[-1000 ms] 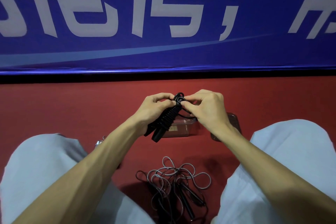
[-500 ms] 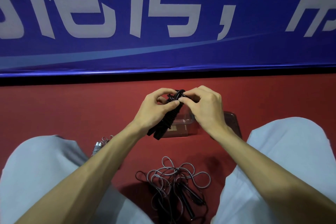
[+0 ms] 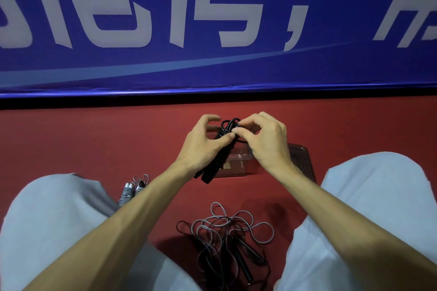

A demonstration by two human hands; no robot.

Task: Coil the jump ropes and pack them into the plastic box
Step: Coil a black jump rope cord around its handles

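Observation:
A black jump rope [image 3: 220,160], wound into a bundle with its two handles side by side, hangs in the air above the red floor. My left hand [image 3: 203,144] grips the bundle near its top. My right hand [image 3: 262,139] pinches a small loop of the cord at the bundle's upper end. Just behind and below the hands lies the clear plastic box [image 3: 236,168], partly hidden by them. A loose tangle of grey and black jump ropes [image 3: 227,238] lies on the floor between my knees.
Another coiled grey jump rope with grey handles [image 3: 132,190] lies by my left knee. The box's lid [image 3: 301,160] rests right of the box. A blue banner [image 3: 212,30] stands close behind. My knees in light trousers flank the floor space.
Both hands have lifted the black bundle slightly away from me. My right fingers have shifted on the cord loop at the top.

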